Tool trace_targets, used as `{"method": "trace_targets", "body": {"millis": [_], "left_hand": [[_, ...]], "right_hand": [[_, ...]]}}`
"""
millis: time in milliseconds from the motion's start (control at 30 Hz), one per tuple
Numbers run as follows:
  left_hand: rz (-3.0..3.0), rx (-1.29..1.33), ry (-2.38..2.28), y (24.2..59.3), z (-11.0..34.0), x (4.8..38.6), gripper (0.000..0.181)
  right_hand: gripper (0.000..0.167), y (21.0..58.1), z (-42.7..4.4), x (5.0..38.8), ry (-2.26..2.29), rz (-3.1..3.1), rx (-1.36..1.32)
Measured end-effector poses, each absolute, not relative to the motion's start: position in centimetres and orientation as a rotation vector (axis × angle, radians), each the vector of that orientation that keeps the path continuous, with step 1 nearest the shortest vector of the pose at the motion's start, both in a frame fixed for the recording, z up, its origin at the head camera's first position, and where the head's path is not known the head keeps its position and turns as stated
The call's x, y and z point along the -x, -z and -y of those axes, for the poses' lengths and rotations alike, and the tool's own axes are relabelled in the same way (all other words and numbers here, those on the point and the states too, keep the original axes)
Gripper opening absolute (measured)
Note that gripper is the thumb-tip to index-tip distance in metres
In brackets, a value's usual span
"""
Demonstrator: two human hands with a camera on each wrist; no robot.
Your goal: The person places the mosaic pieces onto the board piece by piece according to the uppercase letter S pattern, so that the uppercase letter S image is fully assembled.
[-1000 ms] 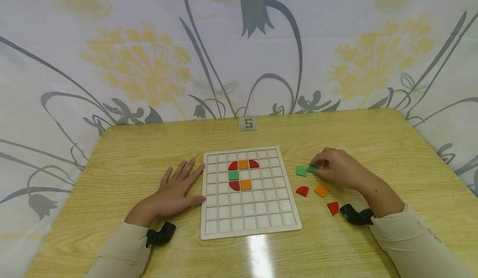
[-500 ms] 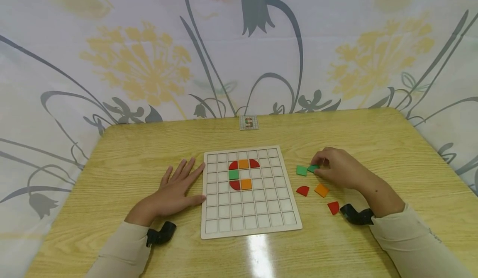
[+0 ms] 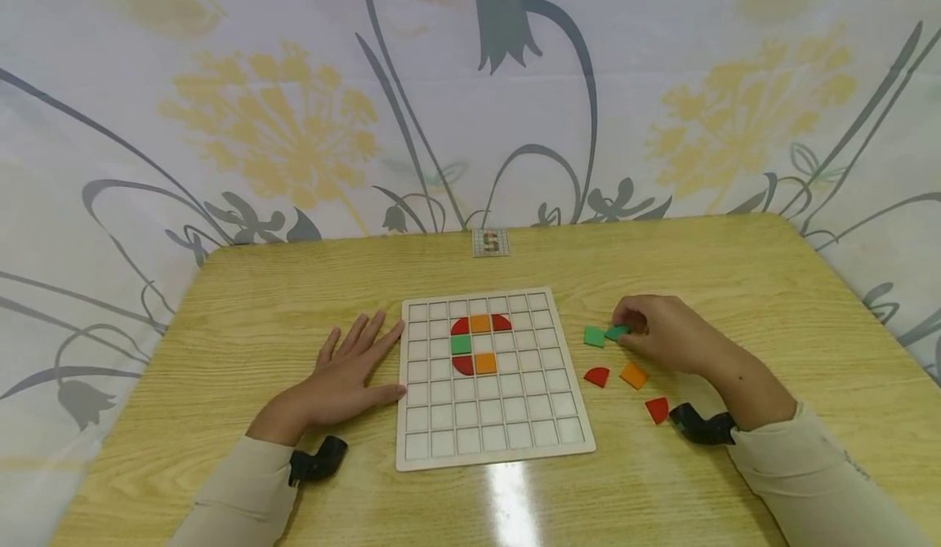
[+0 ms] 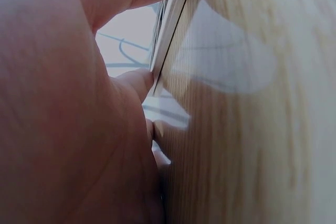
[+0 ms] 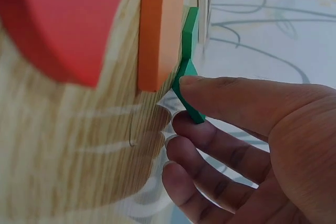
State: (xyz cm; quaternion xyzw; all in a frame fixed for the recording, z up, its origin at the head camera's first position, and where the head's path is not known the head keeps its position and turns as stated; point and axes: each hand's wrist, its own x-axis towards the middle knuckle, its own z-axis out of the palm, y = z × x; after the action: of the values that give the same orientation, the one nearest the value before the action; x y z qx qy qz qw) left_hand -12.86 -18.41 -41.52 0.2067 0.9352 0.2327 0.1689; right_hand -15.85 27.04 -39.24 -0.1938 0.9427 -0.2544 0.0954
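Right of the pale square wooden grid board (image 3: 500, 408), the right hand (image 3: 667, 333) pinches a flat dark-green tile (image 5: 190, 90) between thumb and forefinger, a light-green square tile (image 3: 595, 336) lying between it and the board. The left hand (image 3: 341, 380), fingers spread, touches the board's left edge; red quarter-round tiles (image 3: 463, 365) sit in the board's cells.

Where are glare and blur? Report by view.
Head: a bright glare streak on the table, just below the board; left wrist: reflections on the table, washed out at far right, the left hand dim; right wrist: the nearest red piece soft-edged, the pinched green piece sharper.
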Motion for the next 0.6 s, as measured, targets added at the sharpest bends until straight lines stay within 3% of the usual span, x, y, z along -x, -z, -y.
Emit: {"method": "trace_targets", "body": {"millis": [600], "left_hand": [[-2.657, -0.584, -0.650, 41.50, 18.32, 12.84, 0.085]], "right_hand": [[0.009, 39.48, -26.91, 15.75, 0.753, -2.789, 0.590]]}}
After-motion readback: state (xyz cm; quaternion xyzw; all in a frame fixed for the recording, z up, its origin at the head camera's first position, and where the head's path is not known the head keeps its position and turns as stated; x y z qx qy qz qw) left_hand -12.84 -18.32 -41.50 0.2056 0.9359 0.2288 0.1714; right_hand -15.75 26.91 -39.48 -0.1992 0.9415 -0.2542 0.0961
